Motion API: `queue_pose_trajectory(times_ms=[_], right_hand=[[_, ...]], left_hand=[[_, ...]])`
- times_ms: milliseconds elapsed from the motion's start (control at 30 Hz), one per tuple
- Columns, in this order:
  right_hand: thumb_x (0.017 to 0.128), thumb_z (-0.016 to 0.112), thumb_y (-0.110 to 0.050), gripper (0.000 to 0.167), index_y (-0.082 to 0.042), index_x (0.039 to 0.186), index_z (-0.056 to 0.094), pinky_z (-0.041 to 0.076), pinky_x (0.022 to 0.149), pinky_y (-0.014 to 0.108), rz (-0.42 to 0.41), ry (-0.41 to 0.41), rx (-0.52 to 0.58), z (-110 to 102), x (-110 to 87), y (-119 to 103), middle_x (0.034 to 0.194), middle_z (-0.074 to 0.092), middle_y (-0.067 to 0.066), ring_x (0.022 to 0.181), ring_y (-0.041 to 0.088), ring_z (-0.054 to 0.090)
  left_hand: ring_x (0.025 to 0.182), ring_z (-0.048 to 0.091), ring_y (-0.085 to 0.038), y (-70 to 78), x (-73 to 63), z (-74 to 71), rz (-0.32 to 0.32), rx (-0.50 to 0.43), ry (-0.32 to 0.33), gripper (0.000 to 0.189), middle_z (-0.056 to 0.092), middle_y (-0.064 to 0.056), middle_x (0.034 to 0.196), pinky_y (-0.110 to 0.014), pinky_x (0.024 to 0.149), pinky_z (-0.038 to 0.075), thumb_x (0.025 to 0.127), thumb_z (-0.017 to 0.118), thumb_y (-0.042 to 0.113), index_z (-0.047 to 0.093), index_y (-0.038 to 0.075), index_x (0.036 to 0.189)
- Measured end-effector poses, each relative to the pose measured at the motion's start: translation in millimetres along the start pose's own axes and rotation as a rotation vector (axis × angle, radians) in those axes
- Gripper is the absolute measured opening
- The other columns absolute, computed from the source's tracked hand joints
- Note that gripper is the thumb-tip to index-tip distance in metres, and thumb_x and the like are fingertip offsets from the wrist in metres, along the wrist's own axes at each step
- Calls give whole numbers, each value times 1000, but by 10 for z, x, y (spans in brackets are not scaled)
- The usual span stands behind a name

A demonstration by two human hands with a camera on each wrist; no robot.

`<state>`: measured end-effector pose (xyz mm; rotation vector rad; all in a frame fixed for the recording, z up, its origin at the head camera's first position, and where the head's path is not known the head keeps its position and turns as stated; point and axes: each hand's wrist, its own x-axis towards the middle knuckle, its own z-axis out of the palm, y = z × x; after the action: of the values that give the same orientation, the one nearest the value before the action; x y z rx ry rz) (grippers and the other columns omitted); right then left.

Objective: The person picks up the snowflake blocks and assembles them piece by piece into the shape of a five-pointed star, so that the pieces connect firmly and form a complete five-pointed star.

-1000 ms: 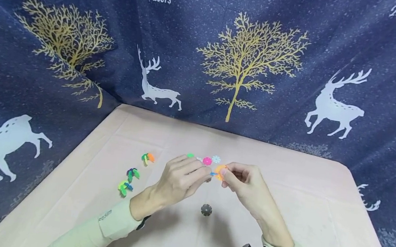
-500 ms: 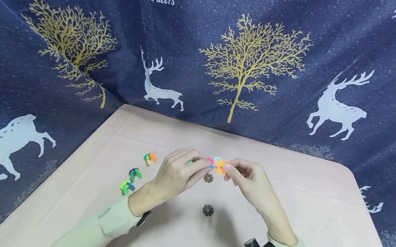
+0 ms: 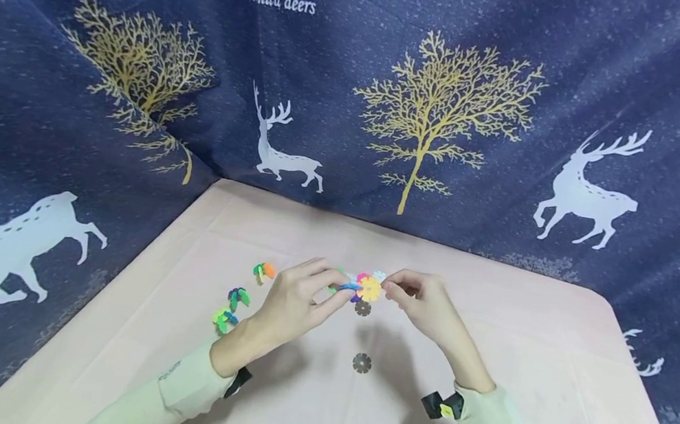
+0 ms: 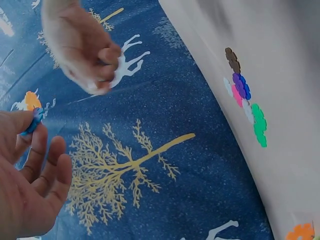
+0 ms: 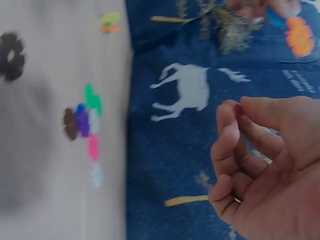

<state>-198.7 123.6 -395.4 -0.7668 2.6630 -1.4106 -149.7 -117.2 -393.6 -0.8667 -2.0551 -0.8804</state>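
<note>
My left hand (image 3: 300, 297) pinches a blue notched plastic disc (image 4: 33, 122) between thumb and index finger, above the table. An orange disc (image 3: 370, 289) is joined to the blue one and sticks out toward the right. Just right of it is my right hand (image 3: 426, 304), apart from the orange disc. In the right wrist view its fingers curl loosely, thumb tip close to the index fingertip (image 5: 231, 106), with nothing between them. Below and behind the hands lie loose discs: green (image 4: 259, 125), pink (image 5: 93, 146), purple (image 5: 82, 120), white (image 5: 97, 174) and brown (image 3: 363, 309).
Another dark brown disc (image 3: 362, 363) lies nearer the front of the pale table (image 3: 547, 372). Three small joined clusters stand at the left: green-orange (image 3: 263, 272), purple-green (image 3: 239, 298) and yellow-blue-green (image 3: 224, 319). A dark blue deer-print curtain (image 3: 339, 101) hangs behind the table.
My right hand has let go of the orange disc and drawn slightly off to its right. The joined pair stays in my left hand, its orange disc now facing more toward the head camera.
</note>
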Motion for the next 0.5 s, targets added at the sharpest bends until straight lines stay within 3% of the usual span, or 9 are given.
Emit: queue_pose_trajectory(times_ms=[100, 267, 500], right_hand=[[95, 67, -11, 8, -8, 98, 74, 50, 64, 28, 10, -51, -102, 76, 85, 142, 86, 70, 1, 73, 15, 60], [92, 67, -10, 14, -9, 104, 73, 52, 69, 36, 120, -148, -229, 227, 195, 334, 90, 69, 2, 76, 17, 62], [85, 76, -12, 19, -9, 104, 74, 52, 79, 41, 189, -214, -343, 472, 264, 506, 85, 68, -1, 81, 17, 62]], left_hand=[[74, 63, -10, -4, -25, -19, -40, -54, -8, 6, 65, 4, 82, -21, 66, 52, 87, 77, 15, 72, 12, 88], [73, 57, -9, -4, -36, -78, -127, -122, -21, 5, 60, 7, 77, -18, 63, 47, 87, 77, 14, 72, 13, 88], [69, 56, -9, -25, -58, -136, -175, -106, -12, 6, 58, 8, 75, -17, 56, 43, 86, 78, 13, 73, 12, 90]])
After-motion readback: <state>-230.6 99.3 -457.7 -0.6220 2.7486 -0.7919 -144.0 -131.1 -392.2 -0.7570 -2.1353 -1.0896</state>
